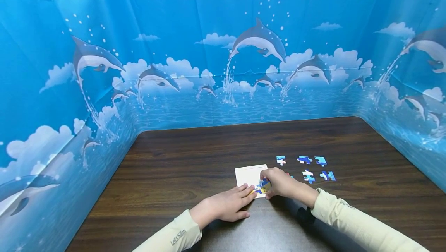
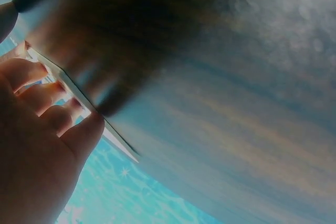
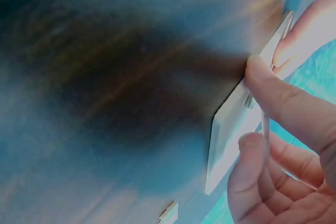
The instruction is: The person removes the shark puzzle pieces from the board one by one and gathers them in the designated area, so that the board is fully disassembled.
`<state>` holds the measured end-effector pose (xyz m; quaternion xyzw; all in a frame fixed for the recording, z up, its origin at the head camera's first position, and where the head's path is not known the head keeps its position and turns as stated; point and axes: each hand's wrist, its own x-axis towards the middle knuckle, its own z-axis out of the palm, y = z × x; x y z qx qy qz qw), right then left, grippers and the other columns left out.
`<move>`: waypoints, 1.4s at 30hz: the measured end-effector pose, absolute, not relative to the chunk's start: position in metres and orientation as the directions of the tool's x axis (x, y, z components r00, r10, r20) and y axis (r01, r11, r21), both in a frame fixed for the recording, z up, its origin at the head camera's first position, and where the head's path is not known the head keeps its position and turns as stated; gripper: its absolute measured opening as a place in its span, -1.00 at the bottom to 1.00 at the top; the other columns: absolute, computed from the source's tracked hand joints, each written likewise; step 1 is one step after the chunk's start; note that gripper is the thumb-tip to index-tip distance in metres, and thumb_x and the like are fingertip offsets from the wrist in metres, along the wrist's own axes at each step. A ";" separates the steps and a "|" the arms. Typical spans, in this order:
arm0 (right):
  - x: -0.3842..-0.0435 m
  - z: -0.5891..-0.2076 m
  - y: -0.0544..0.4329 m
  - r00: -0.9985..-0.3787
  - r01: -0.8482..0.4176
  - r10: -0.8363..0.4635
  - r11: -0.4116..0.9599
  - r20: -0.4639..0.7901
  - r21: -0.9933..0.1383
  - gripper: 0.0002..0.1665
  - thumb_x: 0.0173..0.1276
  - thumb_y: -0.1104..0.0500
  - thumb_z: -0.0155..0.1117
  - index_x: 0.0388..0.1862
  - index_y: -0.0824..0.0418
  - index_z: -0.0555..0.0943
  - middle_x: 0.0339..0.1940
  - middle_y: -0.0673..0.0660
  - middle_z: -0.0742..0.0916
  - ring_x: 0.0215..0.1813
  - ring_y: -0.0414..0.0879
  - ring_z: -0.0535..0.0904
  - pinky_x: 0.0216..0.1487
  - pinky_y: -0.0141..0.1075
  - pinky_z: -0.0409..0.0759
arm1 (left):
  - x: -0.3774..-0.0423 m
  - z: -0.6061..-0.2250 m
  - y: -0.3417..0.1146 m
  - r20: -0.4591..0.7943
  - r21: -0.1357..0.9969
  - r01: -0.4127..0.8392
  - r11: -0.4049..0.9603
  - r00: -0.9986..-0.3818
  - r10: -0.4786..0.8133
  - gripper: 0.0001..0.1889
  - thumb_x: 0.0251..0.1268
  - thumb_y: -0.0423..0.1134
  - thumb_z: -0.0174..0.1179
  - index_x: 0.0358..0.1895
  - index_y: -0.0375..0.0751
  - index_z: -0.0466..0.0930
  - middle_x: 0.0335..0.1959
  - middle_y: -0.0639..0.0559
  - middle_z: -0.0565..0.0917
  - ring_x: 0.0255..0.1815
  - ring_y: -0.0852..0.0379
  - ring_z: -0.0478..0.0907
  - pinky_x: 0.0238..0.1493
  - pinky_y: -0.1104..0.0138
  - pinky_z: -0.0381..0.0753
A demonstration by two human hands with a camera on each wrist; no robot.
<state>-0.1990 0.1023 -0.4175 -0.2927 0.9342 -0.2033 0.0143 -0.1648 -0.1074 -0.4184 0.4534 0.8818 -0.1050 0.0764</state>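
A white puzzle board [image 1: 249, 174] lies on the table, with blue and yellow jigsaw pieces [image 1: 259, 188] in its near part. My left hand [image 1: 231, 203] rests its outstretched fingers over the board's near left corner and the pieces there. At the near right side, my right hand [image 1: 280, 182] pinches a puzzle piece [image 3: 265, 129], seen edge-on and tilted up from the board in the right wrist view. Its thumb touches the board's edge in that view. The fingers hide part of the pieces.
Several loose pieces lie right of the board, among them a white and blue piece [image 1: 308, 176] and a blue piece [image 1: 320, 161]. One reddish piece [image 1: 290, 175] is partly behind the right hand. A dolphin-print curtain [image 1: 209, 101] borders the dark wooden table [image 1: 167, 167].
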 end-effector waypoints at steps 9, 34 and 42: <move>-0.201 -0.408 0.105 -0.831 -0.529 -0.552 0.753 0.061 -0.392 -0.58 -0.14 0.30 0.56 -0.27 0.33 0.59 -0.40 0.11 0.69 -0.40 -0.20 0.51 -0.38 -0.34 0.56 | -0.164 -0.419 -0.108 -0.226 -0.130 0.819 0.559 -0.574 0.787 -0.38 0.43 0.09 -0.12 0.46 -0.08 0.10 0.50 -0.03 0.11 0.51 0.00 0.09 0.46 0.29 0.15; -0.182 -0.414 0.137 -0.647 -0.725 -0.718 0.474 0.257 -0.499 -0.63 0.17 0.21 0.31 -0.03 0.21 0.50 -0.51 -0.12 0.54 -0.56 -0.42 0.30 -0.58 -0.55 0.34 | -0.165 -0.419 -0.108 -0.225 -0.086 0.813 0.576 -0.579 0.783 -0.37 0.43 0.09 -0.11 0.47 -0.07 0.07 0.51 -0.03 0.10 0.51 -0.01 0.07 0.45 0.27 0.17; -0.171 -0.413 0.162 -0.685 -0.690 -0.701 0.538 0.198 -0.485 -0.61 0.20 0.18 0.29 0.01 0.17 0.49 -0.55 -0.18 0.51 -0.60 -0.47 0.22 -0.61 -0.55 0.25 | -0.166 -0.419 -0.110 -0.216 -0.080 0.821 0.566 -0.569 0.794 -0.37 0.43 0.07 -0.11 0.46 -0.12 0.09 0.50 -0.06 0.11 0.51 -0.02 0.07 0.46 0.28 0.14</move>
